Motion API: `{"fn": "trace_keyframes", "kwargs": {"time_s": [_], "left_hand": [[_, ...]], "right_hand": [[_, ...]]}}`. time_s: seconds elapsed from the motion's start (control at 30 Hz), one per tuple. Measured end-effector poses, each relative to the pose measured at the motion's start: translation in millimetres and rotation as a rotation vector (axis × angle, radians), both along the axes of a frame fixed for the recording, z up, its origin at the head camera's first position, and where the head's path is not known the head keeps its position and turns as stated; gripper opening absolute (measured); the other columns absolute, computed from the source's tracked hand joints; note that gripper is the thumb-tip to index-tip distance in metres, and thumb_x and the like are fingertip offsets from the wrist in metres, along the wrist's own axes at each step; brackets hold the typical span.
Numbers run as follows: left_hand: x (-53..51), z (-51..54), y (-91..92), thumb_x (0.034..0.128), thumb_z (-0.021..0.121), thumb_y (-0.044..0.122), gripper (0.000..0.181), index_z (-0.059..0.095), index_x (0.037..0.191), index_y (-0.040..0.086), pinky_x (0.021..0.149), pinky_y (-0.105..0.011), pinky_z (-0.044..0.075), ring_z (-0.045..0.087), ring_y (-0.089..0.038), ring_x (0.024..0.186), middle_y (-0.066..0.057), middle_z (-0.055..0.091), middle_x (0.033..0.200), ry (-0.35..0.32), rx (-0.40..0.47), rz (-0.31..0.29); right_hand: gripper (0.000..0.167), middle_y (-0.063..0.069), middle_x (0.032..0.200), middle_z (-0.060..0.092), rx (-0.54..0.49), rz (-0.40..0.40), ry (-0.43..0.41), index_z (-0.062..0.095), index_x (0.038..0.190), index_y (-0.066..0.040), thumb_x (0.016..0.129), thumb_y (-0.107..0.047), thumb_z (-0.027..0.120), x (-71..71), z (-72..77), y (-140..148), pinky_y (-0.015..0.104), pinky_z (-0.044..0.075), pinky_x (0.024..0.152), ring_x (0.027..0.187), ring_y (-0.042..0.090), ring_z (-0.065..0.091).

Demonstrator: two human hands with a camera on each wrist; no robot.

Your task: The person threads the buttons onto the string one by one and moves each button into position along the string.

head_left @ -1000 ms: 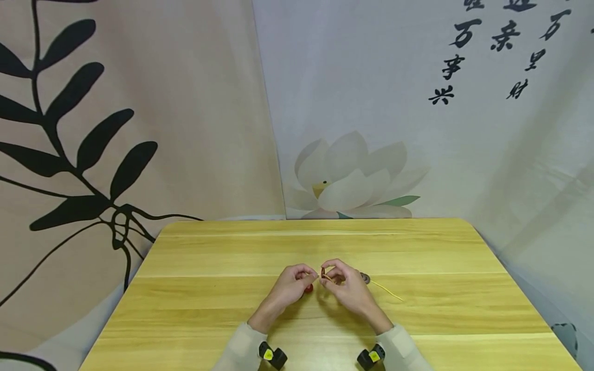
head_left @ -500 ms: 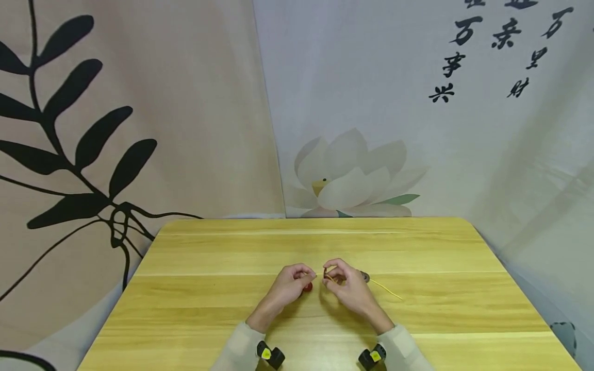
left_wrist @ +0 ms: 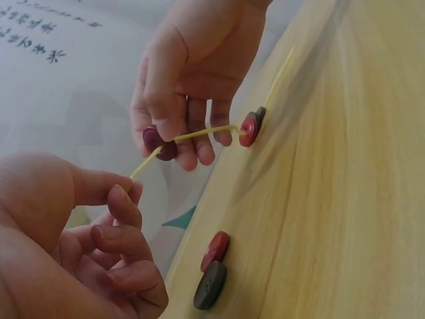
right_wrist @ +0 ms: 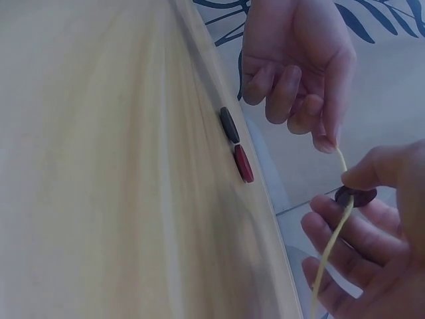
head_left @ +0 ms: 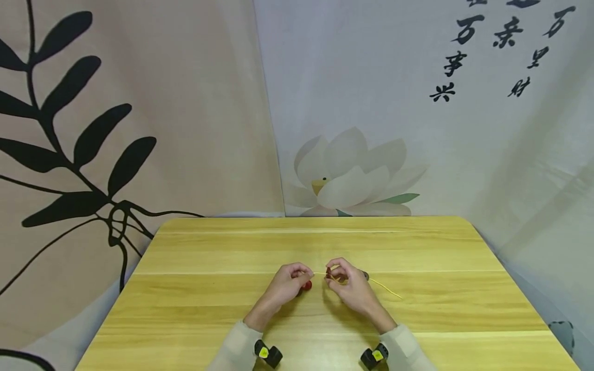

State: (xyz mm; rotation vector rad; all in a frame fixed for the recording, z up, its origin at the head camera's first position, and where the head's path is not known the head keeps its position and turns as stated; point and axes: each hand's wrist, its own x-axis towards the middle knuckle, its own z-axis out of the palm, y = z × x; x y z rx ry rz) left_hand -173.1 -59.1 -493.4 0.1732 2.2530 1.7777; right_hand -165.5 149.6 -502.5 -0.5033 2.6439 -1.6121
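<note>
My left hand (head_left: 284, 286) pinches the end of a yellow string (left_wrist: 146, 165) between thumb and forefinger. The string runs through a dark red button (left_wrist: 159, 143), which my right hand (head_left: 351, 291) pinches by its edge. Past the right fingers, the string leads to a red button (left_wrist: 248, 129) and a dark grey button (left_wrist: 261, 117) threaded on it, low by the tabletop. Its tail (head_left: 386, 289) lies on the table to the right. Beneath my left hand, another red button (left_wrist: 215, 251) and another dark grey button (left_wrist: 210, 286) rest on the wood, touching or nearly so.
The light wooden table (head_left: 195, 288) stretches out on all sides of the hands. Behind it hangs a cloth backdrop (head_left: 209, 129) with a printed plant, a lotus and black characters.
My hands have drawn slightly apart, the left one moving left and the right one a little right. A longer length of yellow string now shows between the left fingertips and the held button.
</note>
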Motion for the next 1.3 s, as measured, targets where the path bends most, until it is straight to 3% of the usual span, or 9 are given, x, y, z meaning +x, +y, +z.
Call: {"fn": "trace_keyframes", "kwargs": {"time_s": [0.3,0.43,0.53,0.83,1.3], "left_hand": [[-3.2,0.6,-2.8,0.098,0.062,0.021,0.025,0.068,0.105,-0.002,0.064,-0.028,0.043,0.057,-0.025,0.08,-0.017,0.063,0.087,0.017,-0.006,-0.018],[-4.1,4.3,-4.3,0.0979,0.062,0.021,0.023,0.069,0.104,0.0,0.065,-0.029,0.043,0.054,-0.022,0.078,-0.009,0.059,0.082,0.03,-0.017,-0.016],[-4.5,6.0,-5.0,0.098,0.062,0.021,0.022,0.069,0.104,0.001,0.064,-0.029,0.044,0.054,-0.022,0.077,-0.006,0.057,0.08,0.034,-0.017,-0.016],[-2.1,6.7,-7.3,0.098,0.062,0.023,0.024,0.068,0.106,0.001,0.066,-0.031,0.043,0.055,-0.022,0.078,-0.016,0.061,0.087,0.042,-0.016,-0.022],[-1.6,9.1,-6.4,0.0986,0.062,0.022,0.023,0.068,0.106,0.002,0.066,-0.03,0.041,0.053,-0.021,0.078,-0.014,0.06,0.087,0.028,-0.017,-0.009]], "right_hand": [[0.032,0.008,0.096,0.075,-0.01,-0.015,-0.006,0.06,0.113,-0.011,0.086,0.003,0.068,1.6,1.1,3,0.053,0.049,0.093,0.099,0.027,0.068],[0.032,0.008,0.097,0.075,-0.007,-0.014,-0.01,0.06,0.112,-0.013,0.086,0.003,0.068,1.1,1.9,4,0.055,0.048,0.097,0.104,0.03,0.068],[0.031,0.007,0.097,0.074,-0.006,-0.015,-0.004,0.061,0.111,-0.013,0.085,0.004,0.069,0.8,1.4,4,0.054,0.048,0.097,0.103,0.028,0.067],[0.028,-0.006,0.094,0.07,0.027,-0.036,0.058,0.066,0.107,-0.016,0.084,-0.003,0.075,-0.4,0.0,6,0.05,0.048,0.091,0.095,0.023,0.066],[0.027,-0.006,0.097,0.069,0.024,-0.078,0.056,0.068,0.107,-0.015,0.084,-0.005,0.077,-1.2,-2.0,15,0.047,0.049,0.088,0.099,0.025,0.064]]}}
